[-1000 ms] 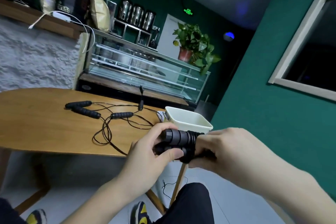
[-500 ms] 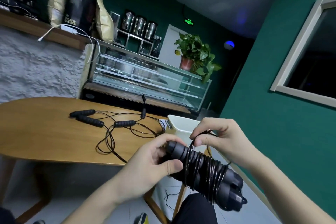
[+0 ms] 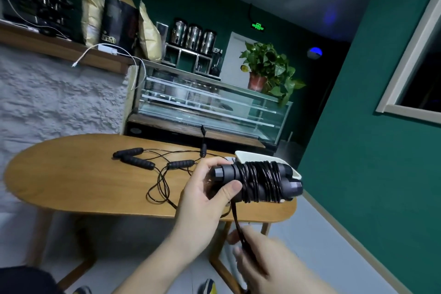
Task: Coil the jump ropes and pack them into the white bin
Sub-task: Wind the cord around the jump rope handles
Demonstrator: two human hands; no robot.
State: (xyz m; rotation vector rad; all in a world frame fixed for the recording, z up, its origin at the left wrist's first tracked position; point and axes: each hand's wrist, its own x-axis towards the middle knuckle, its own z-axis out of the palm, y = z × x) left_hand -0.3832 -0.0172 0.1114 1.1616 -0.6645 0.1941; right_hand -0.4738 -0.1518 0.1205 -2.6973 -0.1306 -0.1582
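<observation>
**Wound rope held up over the table edge, loose end drawn down**

I see my left hand [image 3: 207, 194] curled round one end of the jump rope bundle [image 3: 256, 181]: thumb across the near side, fingers over the top of the two black handles, which lie side by side and roughly level. Black cord is wrapped many times round the handles just beyond my thumb tip. From under the bundle, right beside that thumb, a cord tail [image 3: 237, 224] runs down and taut to my right hand [image 3: 253, 253], which is below my left and blurred; its fingers look closed on the cord, thumb and fingertips pinching it.

Just past the far end of the bundle, beyond my left fingers, the white bin [image 3: 256, 157] sits on the wooden table [image 3: 71, 179]; the bundle covers part of its near rim, and I cannot tell whether they touch.

Further out to the left of my left fingers, loose jump ropes [image 3: 152, 164] lie uncoiled on the tabletop, foam handles spread apart and cords tangled between them.
</observation>
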